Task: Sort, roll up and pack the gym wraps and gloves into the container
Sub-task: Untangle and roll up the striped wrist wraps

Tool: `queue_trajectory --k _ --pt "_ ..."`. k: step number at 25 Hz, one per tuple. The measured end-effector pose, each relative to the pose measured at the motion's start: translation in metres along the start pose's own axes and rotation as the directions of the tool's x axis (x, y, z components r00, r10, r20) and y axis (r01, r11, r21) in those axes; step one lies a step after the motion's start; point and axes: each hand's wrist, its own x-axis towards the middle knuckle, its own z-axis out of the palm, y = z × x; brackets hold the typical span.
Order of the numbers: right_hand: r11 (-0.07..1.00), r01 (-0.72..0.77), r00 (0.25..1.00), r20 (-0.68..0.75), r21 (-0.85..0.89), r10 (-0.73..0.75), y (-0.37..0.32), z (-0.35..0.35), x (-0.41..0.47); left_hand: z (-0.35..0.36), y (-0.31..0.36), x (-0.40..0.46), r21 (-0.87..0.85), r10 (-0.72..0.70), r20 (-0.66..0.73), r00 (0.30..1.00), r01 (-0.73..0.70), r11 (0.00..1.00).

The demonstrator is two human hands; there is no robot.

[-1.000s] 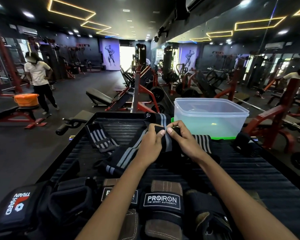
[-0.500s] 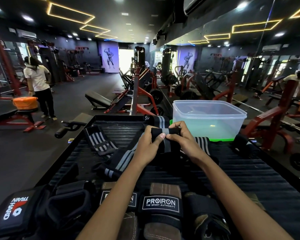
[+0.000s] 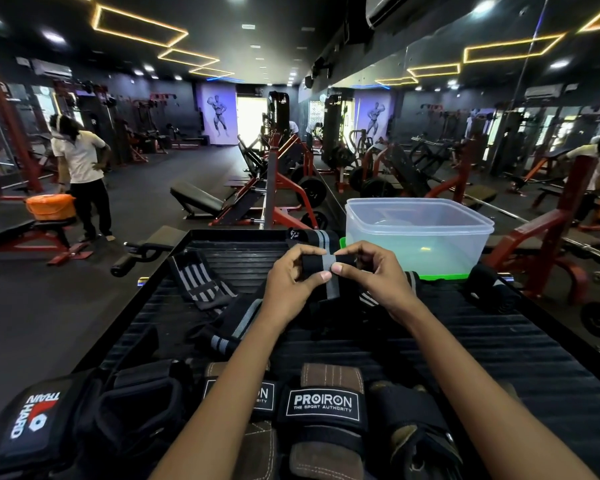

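- Black-and-grey wrap (image 3: 328, 266) is being rolled just above the ribbed black platform (image 3: 499, 348), in front of the clear container (image 3: 420, 233); rolling looks barely begun, since the tail is trailing down toward the left forearm.
- Left hand (image 3: 288, 285) is pinching the wrap's left end, thumb and curled fingers clamped on it; right hand (image 3: 374, 275) is gripping the right end likewise.
- Next move is probably calling for tight, even turns; gloves (image 3: 321, 407) are lying unpacked near the viewer, and the container is looking empty.

Black, grey-striped wrap (image 3: 328, 268) partly rolled, beside translucent container (image 3: 420, 233).
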Motion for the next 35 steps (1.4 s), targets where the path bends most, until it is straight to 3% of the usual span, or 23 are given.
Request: queue_trajectory --k 6,11,16,26,35 --pt "0.995 0.0 0.994 0.107 0.103 -0.011 -0.004 -0.003 -0.002 0.001 -0.001 0.0 0.184 -0.019 -0.074 0.997 0.032 0.982" --pt "0.997 -0.018 0.997 0.071 0.079 0.012 -0.001 -0.005 -0.001 0.001 -0.004 0.0 0.315 -0.064 -0.019 0.998 0.067 0.947" --pt "0.998 -0.032 0.999 -0.004 0.058 0.032 0.0 -0.004 -0.001 0.002 -0.007 -0.001 0.242 -0.053 0.001 0.999 0.051 0.969" --pt "0.994 -0.053 0.998 -0.028 0.1 0.056 -0.005 -0.002 -0.001 0.005 -0.004 -0.001 0.388 0.05 -0.064 0.997 -0.022 0.922" --pt "0.977 0.016 0.998 0.069 -0.214 -0.001 0.008 0.006 -0.004 0.009 -0.005 -0.008 0.548 0.057 0.017 0.998 -0.057 0.835"
